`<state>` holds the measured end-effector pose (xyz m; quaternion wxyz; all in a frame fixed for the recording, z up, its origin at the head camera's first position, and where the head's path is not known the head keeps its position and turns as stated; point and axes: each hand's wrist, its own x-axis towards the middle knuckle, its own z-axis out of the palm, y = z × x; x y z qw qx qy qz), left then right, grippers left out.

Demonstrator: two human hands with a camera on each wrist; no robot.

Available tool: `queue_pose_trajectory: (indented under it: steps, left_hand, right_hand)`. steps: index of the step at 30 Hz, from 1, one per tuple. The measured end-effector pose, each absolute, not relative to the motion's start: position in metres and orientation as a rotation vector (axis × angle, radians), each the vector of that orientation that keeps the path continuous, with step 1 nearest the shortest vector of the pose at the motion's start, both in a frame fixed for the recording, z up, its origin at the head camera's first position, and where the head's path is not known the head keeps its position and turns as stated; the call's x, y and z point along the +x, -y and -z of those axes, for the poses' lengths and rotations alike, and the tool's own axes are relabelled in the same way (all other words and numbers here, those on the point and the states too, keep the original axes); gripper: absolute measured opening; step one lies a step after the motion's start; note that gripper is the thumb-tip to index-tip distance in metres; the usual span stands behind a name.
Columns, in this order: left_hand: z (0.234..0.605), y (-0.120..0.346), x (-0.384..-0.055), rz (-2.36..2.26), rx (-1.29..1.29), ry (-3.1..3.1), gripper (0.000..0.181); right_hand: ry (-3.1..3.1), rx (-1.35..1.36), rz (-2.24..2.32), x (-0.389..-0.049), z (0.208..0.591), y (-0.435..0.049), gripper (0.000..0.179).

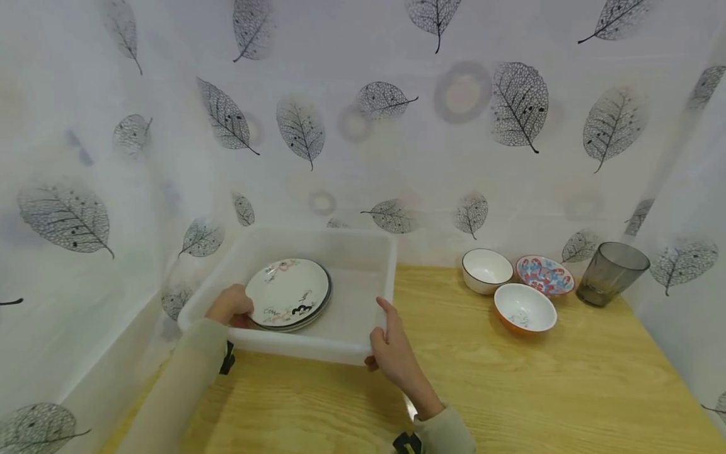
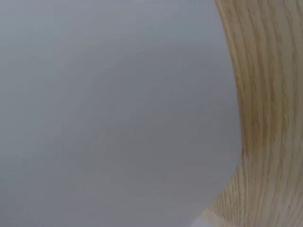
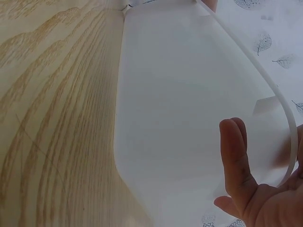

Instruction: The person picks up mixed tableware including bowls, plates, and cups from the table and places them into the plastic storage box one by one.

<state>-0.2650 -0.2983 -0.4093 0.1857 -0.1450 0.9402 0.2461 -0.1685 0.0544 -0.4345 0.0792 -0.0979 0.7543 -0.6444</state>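
Note:
A white plastic tub (image 1: 351,302) sits on the table at the left. Stacked plates (image 1: 289,293) with dark rims lie in its left part; the top one has flowers and black lettering. My left hand (image 1: 231,305) grips the tub's near-left rim, its fingers inside, close by the plates' edge. At the near-right corner, my right hand (image 1: 394,350) holds the rim, one finger extended along the right side. In the right wrist view, fingers (image 3: 234,161) of this hand lie against the outer wall. The left wrist view shows mostly the tub's wall (image 2: 118,113), with the hand out of sight.
To the right stand a white bowl (image 1: 486,268) with a dark rim, a bowl (image 1: 524,309) with an orange outside, a red-and-blue patterned bowl (image 1: 544,275) and a grey glass (image 1: 612,272). A leaf-print curtain (image 1: 351,170) encloses the wooden table (image 1: 488,391) at back and sides.

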Motion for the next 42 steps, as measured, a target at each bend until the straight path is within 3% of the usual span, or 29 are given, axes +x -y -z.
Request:
queue_pose_trajectory:
  steps: [7,22,42]
  left_hand:
    - [0.408,0.296,-0.256,-0.689,-0.427,-2.726,0.014]
    - [0.408,0.304,-0.256,-0.575,-0.558,-2.928,0.027]
    - [0.395,0.297,-0.256,-1.194,-0.965,-3.11,0.045]
  right_hand:
    - [-2.24,-0.313,1.937,-0.168,0.435,-0.056,0.064]
    - [-2.207,-0.297,1.951,-0.167,0.438,-0.053,0.063]
    - [-2.256,-0.351,1.935,-0.168,0.436,-0.063,0.055]
